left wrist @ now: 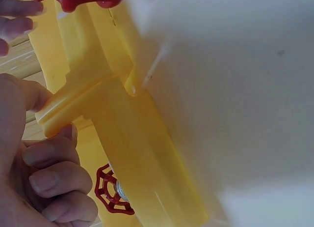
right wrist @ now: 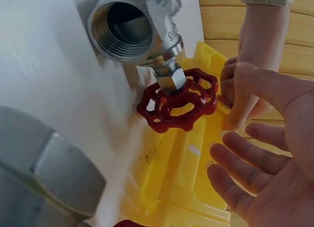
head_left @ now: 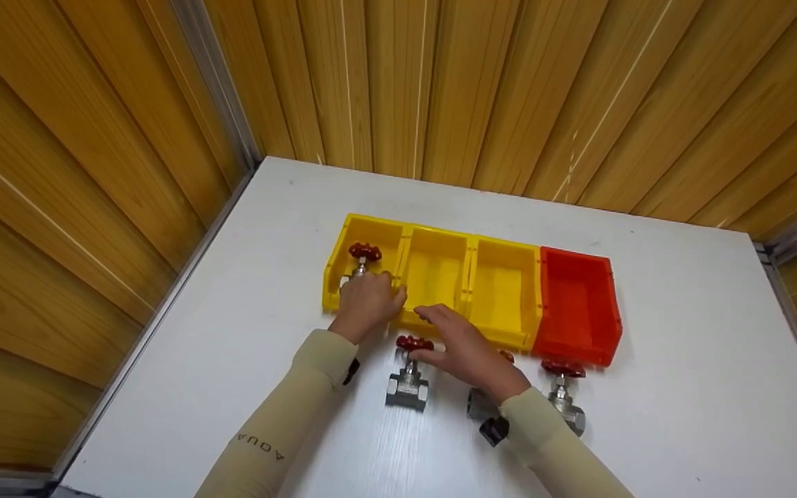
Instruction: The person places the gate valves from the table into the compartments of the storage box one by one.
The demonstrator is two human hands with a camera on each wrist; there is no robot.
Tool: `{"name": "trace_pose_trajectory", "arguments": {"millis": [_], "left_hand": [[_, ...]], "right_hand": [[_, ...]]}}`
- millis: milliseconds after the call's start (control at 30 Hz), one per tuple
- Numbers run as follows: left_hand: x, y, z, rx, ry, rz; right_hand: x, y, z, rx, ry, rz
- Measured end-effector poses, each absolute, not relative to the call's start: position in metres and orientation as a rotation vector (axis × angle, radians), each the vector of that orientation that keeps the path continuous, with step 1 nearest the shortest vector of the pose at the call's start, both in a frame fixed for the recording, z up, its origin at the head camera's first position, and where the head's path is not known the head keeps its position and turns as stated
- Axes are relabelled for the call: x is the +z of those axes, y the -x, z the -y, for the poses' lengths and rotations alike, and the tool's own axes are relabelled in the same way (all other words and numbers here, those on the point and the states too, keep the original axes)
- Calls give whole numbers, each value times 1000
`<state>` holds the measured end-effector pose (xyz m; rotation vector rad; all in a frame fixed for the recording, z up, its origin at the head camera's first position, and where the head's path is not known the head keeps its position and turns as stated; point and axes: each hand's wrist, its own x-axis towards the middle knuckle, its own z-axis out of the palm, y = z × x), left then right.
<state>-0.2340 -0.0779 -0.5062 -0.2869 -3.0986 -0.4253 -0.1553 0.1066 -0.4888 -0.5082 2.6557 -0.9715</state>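
My left hand [head_left: 367, 301] is at the front of the leftmost yellow bin [head_left: 381, 232]. In the left wrist view its thumb and index finger pinch the yellow rim [left wrist: 68, 101] where two bins meet, the other fingers curled. Inside that bin stands a gate valve [head_left: 362, 261] with a red handwheel [left wrist: 114, 191]. My right hand [head_left: 468, 349] hovers with spread fingers over the table, holding nothing. Beside its thumb is a second valve [head_left: 407, 387], its red handwheel [right wrist: 179, 101] just short of the fingers in the right wrist view.
Two more yellow bins [head_left: 471, 277] and a red bin [head_left: 609, 304] continue the row to the right. Another valve [head_left: 483, 404] is partly hidden under my right wrist, and one more [head_left: 564, 398] lies right of it. Wooden panels [head_left: 398, 83] border the white table [head_left: 689, 360].
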Motion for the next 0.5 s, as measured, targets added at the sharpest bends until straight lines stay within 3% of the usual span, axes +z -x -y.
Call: {"name": "trace_pose_trajectory", "arguments": {"millis": [500], "left_hand": [[-507, 235, 80, -444, 345, 3036]], "right_hand": [[-501, 136, -102, -713, 698, -2680]]}}
